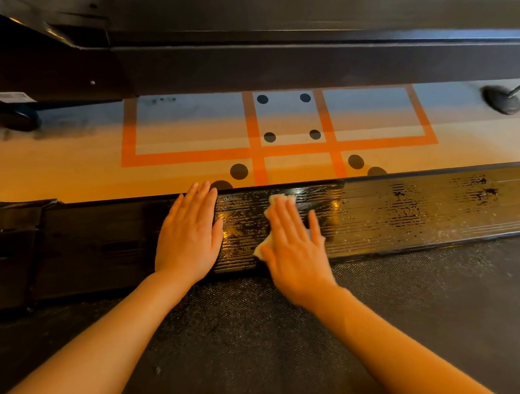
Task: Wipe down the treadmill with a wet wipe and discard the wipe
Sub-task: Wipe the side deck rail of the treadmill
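Note:
The treadmill's black ribbed side rail [414,209] runs across the middle of the view, with wet streaks shining on it. Its dark textured belt [234,328] lies nearer to me. My right hand [296,247] lies flat on the rail and presses a white wet wipe [280,199] under its palm and fingers; the wipe's edges show beyond the fingertips and at the left side of the hand. My left hand [189,236] rests flat on the rail just to the left, fingers together, with nothing in it.
Beyond the rail is a pale floor with orange tape squares [257,149] and black dots. A second black machine [301,54] stands across the floor, with a wheel [18,121] at left and a round foot [502,100] at right.

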`<action>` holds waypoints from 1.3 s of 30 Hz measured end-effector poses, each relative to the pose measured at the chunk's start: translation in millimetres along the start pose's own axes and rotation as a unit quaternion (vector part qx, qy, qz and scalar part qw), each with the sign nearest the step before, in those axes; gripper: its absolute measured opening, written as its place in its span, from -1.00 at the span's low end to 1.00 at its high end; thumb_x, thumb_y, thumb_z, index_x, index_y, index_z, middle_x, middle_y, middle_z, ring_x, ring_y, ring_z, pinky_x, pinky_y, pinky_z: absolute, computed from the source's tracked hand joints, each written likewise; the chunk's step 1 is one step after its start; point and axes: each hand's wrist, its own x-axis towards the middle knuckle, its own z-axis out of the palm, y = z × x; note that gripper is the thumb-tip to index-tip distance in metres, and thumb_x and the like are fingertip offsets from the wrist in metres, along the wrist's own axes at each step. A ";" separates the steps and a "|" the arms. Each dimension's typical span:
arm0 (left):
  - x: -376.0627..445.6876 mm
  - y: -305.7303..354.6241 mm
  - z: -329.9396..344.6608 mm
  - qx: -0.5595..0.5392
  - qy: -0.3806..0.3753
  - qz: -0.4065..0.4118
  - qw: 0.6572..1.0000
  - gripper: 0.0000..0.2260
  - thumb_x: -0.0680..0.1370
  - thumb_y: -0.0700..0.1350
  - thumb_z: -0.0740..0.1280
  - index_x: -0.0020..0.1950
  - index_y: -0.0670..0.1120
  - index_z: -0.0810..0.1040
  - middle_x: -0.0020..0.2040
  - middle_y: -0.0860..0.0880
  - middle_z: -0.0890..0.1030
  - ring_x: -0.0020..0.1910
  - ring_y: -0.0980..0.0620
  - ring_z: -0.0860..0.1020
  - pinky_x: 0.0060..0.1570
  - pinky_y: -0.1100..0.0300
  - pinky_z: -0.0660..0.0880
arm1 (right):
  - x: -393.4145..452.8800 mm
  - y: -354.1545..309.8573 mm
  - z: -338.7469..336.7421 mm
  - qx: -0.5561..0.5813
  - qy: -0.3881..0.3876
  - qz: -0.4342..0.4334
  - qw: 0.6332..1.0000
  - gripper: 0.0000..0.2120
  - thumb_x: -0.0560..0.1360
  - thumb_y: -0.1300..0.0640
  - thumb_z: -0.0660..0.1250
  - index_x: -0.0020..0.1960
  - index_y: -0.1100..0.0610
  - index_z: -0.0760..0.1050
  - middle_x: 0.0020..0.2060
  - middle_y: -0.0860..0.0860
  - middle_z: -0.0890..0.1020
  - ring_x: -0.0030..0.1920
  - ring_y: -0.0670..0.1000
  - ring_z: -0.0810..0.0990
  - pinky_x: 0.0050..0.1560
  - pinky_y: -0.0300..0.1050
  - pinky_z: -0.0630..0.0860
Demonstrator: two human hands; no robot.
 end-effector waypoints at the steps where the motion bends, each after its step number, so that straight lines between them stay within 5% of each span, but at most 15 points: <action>1: -0.1 0.3 -0.3 0.000 0.002 0.000 1.000 -0.45 0.64 0.08 -0.05 0.54 -0.19 0.23 0.55 -0.15 0.22 0.55 -0.07 0.15 0.49 0.04 0.01 | -2.6 -7.4 5.2 0.002 0.005 -0.016 1.000 -0.37 0.65 -0.14 -0.16 0.61 0.13 -0.19 0.58 0.06 -0.24 0.56 0.05 -0.35 0.52 0.20 -0.31; 5: -0.5 0.5 -1.1 -0.009 0.001 -0.002 1.000 -0.51 0.67 0.02 0.05 0.56 -0.18 0.19 0.57 -0.14 0.17 0.56 -0.06 0.10 0.50 0.06 -0.03 | -9.2 2.2 4.7 -0.011 0.019 -0.015 1.000 -0.36 0.63 -0.15 -0.19 0.61 0.11 -0.22 0.59 0.02 -0.20 0.57 0.00 -0.31 0.54 0.15 -0.28; 14: -0.7 0.5 -3.0 -0.025 -0.003 -0.002 1.000 -0.49 0.66 0.03 0.04 0.57 -0.16 0.14 0.59 -0.11 0.11 0.58 -0.04 0.04 0.53 0.07 -0.06 | -28.4 50.1 -1.8 0.030 0.043 0.153 0.987 -0.30 0.59 -0.22 -0.27 0.61 0.13 -0.21 0.59 0.05 -0.23 0.56 0.04 -0.33 0.55 0.14 -0.27; 17: -1.2 0.7 -3.4 -0.028 -0.004 -0.004 1.000 -0.49 0.67 0.03 0.04 0.57 -0.16 0.14 0.59 -0.11 0.11 0.58 -0.04 0.04 0.53 0.07 -0.06 | -26.3 19.7 1.2 0.041 0.038 0.099 0.994 -0.30 0.60 -0.25 -0.22 0.60 0.11 -0.29 0.57 0.04 -0.28 0.55 0.02 -0.38 0.54 0.09 -0.31; 24: -2.1 1.4 -4.1 -0.033 -0.006 -0.007 0.999 -0.50 0.67 0.01 0.06 0.57 -0.17 0.13 0.59 -0.12 0.12 0.58 -0.04 0.05 0.54 0.03 -0.01 | -13.0 -29.1 25.6 -0.078 0.040 -0.062 0.994 -0.36 0.64 -0.15 -0.06 0.60 0.17 -0.02 0.60 0.11 -0.03 0.59 0.10 -0.11 0.54 0.15 -0.12; 32: -1.1 0.2 -4.1 -0.032 -0.011 -0.008 0.999 -0.48 0.68 0.04 0.00 0.59 -0.14 0.07 0.61 -0.09 0.04 0.59 -0.01 -0.03 0.54 0.09 -0.11 | -30.4 33.0 16.0 -0.131 0.023 -0.039 0.990 -0.33 0.64 -0.19 -0.06 0.61 0.16 -0.07 0.61 0.08 -0.04 0.60 0.07 -0.11 0.55 0.12 -0.12; 39: -0.7 0.8 -2.5 -0.026 -0.010 -0.008 1.000 -0.49 0.67 0.03 0.03 0.58 -0.16 0.12 0.59 -0.12 0.10 0.58 -0.04 0.03 0.54 0.05 -0.05 | -5.4 -16.2 16.8 -0.109 0.016 -0.083 0.990 -0.34 0.63 -0.21 -0.11 0.59 0.16 -0.09 0.60 0.11 -0.05 0.59 0.10 -0.13 0.53 0.15 -0.12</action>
